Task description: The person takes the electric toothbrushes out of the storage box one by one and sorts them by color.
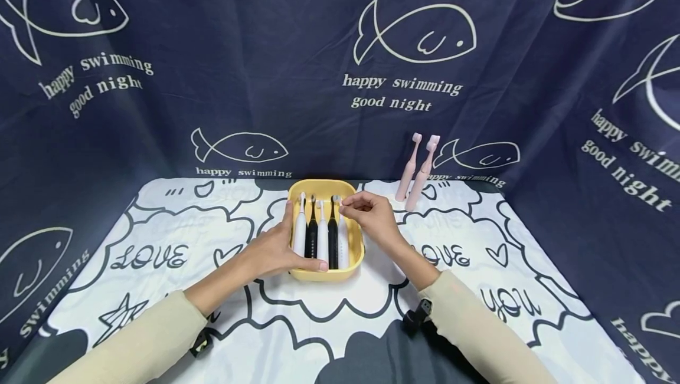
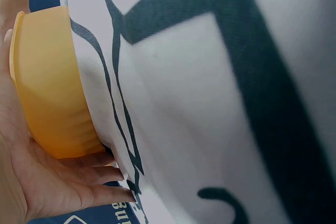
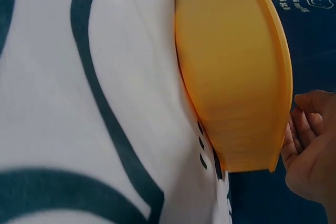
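Note:
A yellow plastic bin point(image 1: 325, 275) holds several electric toothbrushes, laid side by side with heads toward the back. White and black ones alternate. My left hand point(image 1: 276, 252) grips the bin's left front corner, fingers along the side wall and thumb over the front rim; the left wrist view shows that hand point(image 2: 52, 177) around the yellow wall point(image 2: 52, 82). Over the bin's right rim, my right hand point(image 1: 372, 217) pinches the head end of the rightmost white toothbrush point(image 1: 343, 242). In the right wrist view, its curled fingers point(image 3: 299, 129) are at the rim; the brush is hidden there.
Two pink electric toothbrushes point(image 1: 419, 180) stand upright at the back right of the table. White cloth with black drawings point(image 1: 186, 289) covers the table. A dark blue fish-print curtain point(image 1: 319, 65) rises behind and along both sides.

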{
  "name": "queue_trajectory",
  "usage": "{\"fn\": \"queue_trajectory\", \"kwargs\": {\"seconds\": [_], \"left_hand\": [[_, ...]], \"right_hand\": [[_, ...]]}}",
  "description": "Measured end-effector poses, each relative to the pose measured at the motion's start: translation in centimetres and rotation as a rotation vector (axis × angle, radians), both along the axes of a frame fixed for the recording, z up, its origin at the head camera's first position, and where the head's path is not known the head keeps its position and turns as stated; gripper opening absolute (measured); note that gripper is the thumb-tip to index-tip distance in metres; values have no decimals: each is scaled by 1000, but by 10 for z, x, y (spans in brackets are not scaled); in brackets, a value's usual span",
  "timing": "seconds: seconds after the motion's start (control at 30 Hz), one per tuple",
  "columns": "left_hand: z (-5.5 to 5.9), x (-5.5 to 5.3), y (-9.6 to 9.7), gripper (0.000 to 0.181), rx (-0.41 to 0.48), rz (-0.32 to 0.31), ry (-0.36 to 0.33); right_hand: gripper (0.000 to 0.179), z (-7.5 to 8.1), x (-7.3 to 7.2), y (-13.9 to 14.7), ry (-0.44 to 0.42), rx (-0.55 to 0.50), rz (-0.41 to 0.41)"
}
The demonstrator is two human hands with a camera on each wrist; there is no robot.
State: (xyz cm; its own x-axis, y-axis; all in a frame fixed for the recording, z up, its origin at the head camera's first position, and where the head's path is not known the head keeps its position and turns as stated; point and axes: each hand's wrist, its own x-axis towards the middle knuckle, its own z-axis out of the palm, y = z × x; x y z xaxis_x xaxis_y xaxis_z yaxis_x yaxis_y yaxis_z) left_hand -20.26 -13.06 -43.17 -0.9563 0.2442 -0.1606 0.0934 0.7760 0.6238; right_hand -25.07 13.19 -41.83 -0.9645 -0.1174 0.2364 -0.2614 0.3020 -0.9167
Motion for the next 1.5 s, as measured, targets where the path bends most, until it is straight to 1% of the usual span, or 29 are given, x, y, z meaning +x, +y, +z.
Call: {"fn": "queue_trajectory", "kwargs": {"seconds": [0.17,0.47,0.53,0.73,0.83,0.87,0.9,0.93,0.97,1.07,1.1,1.13,1.2,1.33,1.37,1.4,1.43,1.5], "left_hand": [[-2,0,0,178,-10,1,3],[-1,0,0,175,-26,6,5],[-1,0,0,175,-26,5,5],[0,0,0,176,-23,-1,11],[0,1,0,176,-20,-4,17],[0,1,0,176,-20,-5,20],[0,1,-1,176,-18,-7,22],[0,1,-1,176,-18,-8,24],[0,1,-1,176,-17,-10,25],[0,2,-1,175,-16,-13,27],[0,2,-1,175,-17,-13,27],[0,2,-1,175,-18,-12,27],[0,2,-1,175,-18,-10,27],[0,1,-1,175,-10,-11,26],[-1,1,-1,175,-7,-13,27],[-1,1,-1,175,-4,-15,29],[-1,1,-1,174,-2,-17,31],[0,2,-1,174,0,-20,34]], "right_hand": [[13,-1,3,-9,32,66,34],[13,-2,6,-26,111,206,32],[12,-2,6,-30,122,255,16],[6,3,7,-42,146,452,-60],[8,4,2,-44,156,505,-63],[10,2,-2,-44,165,519,-63],[13,-9,-12,-41,189,523,-54],[15,-13,-16,-41,190,534,-50],[16,-22,-24,-40,210,543,-48],[15,-33,-35,-40,214,568,-29],[17,-34,-37,-40,208,573,-16],[16,-23,-27,-42,206,596,-18],[22,-31,-33,-39,248,596,1],[35,-20,-23,-40,273,628,28],[39,-19,-23,-41,259,632,44],[43,-11,-17,-42,237,645,61],[44,1,-8,-45,212,666,75],[43,4,-7,-43,212,700,114]]}}
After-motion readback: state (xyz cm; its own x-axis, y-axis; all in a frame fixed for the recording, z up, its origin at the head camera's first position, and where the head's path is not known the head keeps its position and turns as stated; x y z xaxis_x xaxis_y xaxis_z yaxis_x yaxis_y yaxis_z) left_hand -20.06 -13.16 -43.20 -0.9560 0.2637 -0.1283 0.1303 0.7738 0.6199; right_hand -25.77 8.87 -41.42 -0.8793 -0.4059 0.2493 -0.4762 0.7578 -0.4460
